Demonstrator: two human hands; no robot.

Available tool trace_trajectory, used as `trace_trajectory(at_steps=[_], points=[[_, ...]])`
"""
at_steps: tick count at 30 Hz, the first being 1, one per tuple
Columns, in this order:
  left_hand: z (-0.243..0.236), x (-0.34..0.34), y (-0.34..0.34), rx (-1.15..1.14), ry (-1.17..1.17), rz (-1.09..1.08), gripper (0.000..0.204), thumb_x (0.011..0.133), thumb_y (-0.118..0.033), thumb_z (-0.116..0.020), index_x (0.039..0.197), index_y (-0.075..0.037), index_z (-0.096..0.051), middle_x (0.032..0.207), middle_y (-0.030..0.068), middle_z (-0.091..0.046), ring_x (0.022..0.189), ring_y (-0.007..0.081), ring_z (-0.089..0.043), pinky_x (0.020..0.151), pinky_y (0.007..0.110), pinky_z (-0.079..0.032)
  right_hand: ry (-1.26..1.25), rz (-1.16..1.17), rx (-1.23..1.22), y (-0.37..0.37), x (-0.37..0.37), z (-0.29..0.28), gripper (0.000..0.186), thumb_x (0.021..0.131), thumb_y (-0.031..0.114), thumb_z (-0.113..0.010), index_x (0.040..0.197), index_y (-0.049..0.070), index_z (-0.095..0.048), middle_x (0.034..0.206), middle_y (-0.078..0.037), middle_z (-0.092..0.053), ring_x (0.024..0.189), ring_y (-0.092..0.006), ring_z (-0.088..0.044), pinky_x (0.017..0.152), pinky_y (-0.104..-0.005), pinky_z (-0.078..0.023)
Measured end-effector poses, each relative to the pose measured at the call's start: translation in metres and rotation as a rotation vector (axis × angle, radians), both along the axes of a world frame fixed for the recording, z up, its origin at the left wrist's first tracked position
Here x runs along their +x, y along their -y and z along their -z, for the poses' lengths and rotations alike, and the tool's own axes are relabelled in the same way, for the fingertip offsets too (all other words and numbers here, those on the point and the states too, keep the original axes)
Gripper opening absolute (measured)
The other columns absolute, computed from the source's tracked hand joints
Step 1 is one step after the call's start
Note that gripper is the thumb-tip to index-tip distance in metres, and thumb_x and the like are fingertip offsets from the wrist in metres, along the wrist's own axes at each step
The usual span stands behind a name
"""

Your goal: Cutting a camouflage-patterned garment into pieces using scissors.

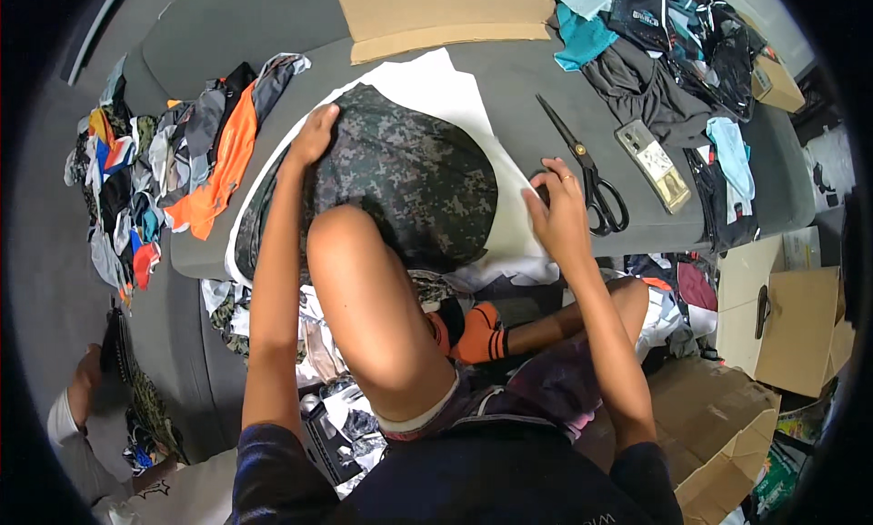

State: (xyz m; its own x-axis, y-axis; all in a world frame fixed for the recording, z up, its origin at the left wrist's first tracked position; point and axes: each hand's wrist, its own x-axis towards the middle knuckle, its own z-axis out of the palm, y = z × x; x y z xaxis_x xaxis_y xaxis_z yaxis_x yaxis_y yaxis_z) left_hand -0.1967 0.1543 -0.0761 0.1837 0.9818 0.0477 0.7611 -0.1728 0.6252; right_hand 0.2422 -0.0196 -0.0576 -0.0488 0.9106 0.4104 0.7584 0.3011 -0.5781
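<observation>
A dark green digital-camouflage cloth [409, 166] with a rounded right edge lies over a larger white sheet [436, 78] on the grey sofa in front of me. My left hand [314, 136] is closed at the cloth's upper left edge, its fingers together. My right hand [559, 207] is beside the sheet's right edge, fingers apart, with nothing visible in it. Just right of that hand, large scissors [587, 166] with black handles lie with their blades spread slightly. My bare knee [346, 243] covers part of the cloth's lower left.
Cut fabric scraps [118, 193] heap on the left, near an orange piece [223, 170]. A phone-like device [653, 166] lies right of the scissors. More garments [637, 89] fill the far right. Cardboard boxes stand at the back [446, 11] and lower right [709, 425]. Another person's arm [77, 407] shows lower left.
</observation>
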Motion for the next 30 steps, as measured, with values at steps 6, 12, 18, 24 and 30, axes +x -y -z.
trace_trajectory(at_steps=[6,12,18,24,30], points=[[0.006,0.015,0.002,0.118,-0.367,-0.225,0.046,0.092,-0.043,-0.046,0.120,-0.009,-0.058,0.131,0.0095,-0.053,0.116,0.0322,-0.050,0.097,0.043,-0.039,-0.006,-0.008,-0.053,-0.016,0.011,-0.004,0.006,0.079,0.007,-0.062,0.081,0.003,-0.058,0.108,-0.013,-0.060,0.102,-0.0318,-0.055,0.082,-0.0369,-0.044],[-0.027,0.035,-0.021,0.052,-0.343,0.102,0.046,0.091,-0.043,-0.050,0.124,-0.011,-0.056,0.126,0.0055,-0.054,0.115,0.0279,-0.051,0.099,0.040,-0.039,-0.092,0.055,-0.276,-0.002,-0.008,-0.036,0.011,0.080,0.014,-0.065,0.085,0.005,-0.060,0.066,-0.005,-0.059,0.060,-0.0240,-0.054,0.058,-0.0337,-0.043],[-0.026,0.103,-0.064,-0.045,-0.415,0.151,0.061,0.090,-0.057,-0.041,0.133,-0.015,-0.049,0.138,0.0069,-0.043,0.123,0.0296,-0.045,0.104,0.045,-0.034,-0.030,0.143,-0.526,0.052,0.004,-0.033,0.020,0.078,0.018,-0.069,0.092,0.007,-0.060,0.056,-0.002,-0.053,0.049,-0.0196,-0.048,0.050,-0.0335,-0.038],[-0.012,0.140,-0.100,-0.154,-0.546,0.153,0.076,0.086,-0.070,-0.033,0.144,-0.020,-0.036,0.151,0.0035,-0.029,0.135,0.0288,-0.032,0.109,0.052,-0.026,-0.259,0.104,-0.398,0.073,0.015,0.004,0.014,0.076,0.010,-0.069,0.084,0.004,-0.059,0.058,-0.003,-0.052,0.049,-0.0203,-0.046,0.051,-0.0318,-0.039],[0.008,0.143,-0.096,-0.046,-0.541,0.102,0.085,0.083,-0.074,-0.034,0.148,-0.018,-0.028,0.155,0.0022,-0.019,0.142,0.0275,-0.019,0.111,0.053,-0.021,-0.659,0.157,-0.280,0.065,0.033,-0.005,0.012,0.077,0.006,-0.068,0.087,0.004,-0.060,0.067,-0.002,-0.052,0.055,-0.0107,-0.043,0.051,-0.0234,-0.036]])
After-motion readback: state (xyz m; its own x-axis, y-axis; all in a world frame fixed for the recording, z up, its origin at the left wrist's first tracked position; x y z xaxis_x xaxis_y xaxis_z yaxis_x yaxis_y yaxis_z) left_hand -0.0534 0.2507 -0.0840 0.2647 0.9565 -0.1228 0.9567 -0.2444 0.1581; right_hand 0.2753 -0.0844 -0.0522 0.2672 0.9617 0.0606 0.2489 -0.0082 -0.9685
